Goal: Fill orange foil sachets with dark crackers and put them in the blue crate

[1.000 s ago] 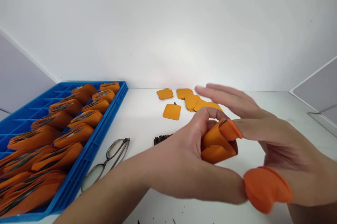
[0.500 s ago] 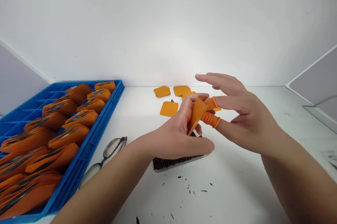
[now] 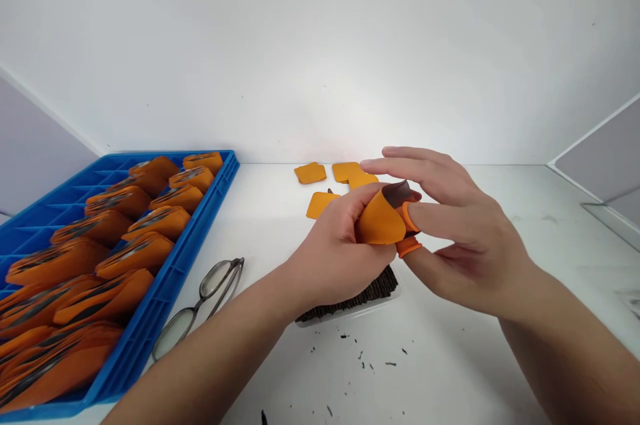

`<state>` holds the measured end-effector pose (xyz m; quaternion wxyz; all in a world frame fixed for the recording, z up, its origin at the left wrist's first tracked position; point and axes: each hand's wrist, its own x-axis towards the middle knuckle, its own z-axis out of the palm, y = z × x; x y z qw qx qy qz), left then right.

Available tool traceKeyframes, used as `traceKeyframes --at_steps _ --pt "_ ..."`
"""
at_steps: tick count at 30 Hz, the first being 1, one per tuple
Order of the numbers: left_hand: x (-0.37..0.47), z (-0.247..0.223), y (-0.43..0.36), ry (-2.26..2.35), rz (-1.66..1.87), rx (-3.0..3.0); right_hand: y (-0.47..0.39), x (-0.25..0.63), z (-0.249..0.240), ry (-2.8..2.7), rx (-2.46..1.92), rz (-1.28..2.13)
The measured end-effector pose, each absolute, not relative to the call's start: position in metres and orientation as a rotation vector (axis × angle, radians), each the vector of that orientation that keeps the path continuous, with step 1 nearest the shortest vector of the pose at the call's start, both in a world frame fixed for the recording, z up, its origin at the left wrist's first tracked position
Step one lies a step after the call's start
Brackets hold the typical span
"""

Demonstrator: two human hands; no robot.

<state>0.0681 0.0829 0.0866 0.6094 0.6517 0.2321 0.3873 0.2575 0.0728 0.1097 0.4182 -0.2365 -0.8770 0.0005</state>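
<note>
My left hand (image 3: 335, 255) is closed on a small orange sheet (image 3: 381, 220), which bends between my two hands. Its dark inner side shows at the upper right. My right hand (image 3: 457, 225) wears orange finger cots (image 3: 410, 248) on its thumb and index finger, and these two pinch the sheet's right edge. The other right fingers stretch out above it. Below my left hand lies a clear shallow tray (image 3: 399, 293) packed with thin dark sticks (image 3: 373, 288), partly hidden by that hand.
On the left stands a blue compartment crate (image 3: 187, 255) with stacks of orange sheets (image 3: 135, 255). Eyeglasses (image 3: 200, 302) lie beside it. Loose orange sheets (image 3: 311, 173) are near the white back wall. Dark crumbs (image 3: 390, 364) dot the white table in front.
The orange sheet has turned its broad face towards me and curls, showing its dark side. My left thumb has folded in onto it. My right fingers have shifted slightly down.
</note>
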Motion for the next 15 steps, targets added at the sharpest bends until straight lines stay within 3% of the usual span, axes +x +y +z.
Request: traceKeyframes --at_steps 4,10,15 --pt "0.07 0.084 0.083 0.476 0.94 1.502 0.069 0.258 0.113 -2.191 -0.616 0.05" --pt "0.071 0.092 0.081 0.485 1.128 1.598 0.064 0.259 0.114 -2.145 -0.639 0.437" --pt "0.073 0.093 0.079 0.521 1.268 1.578 0.06 0.254 0.112 -2.178 -0.694 0.3"
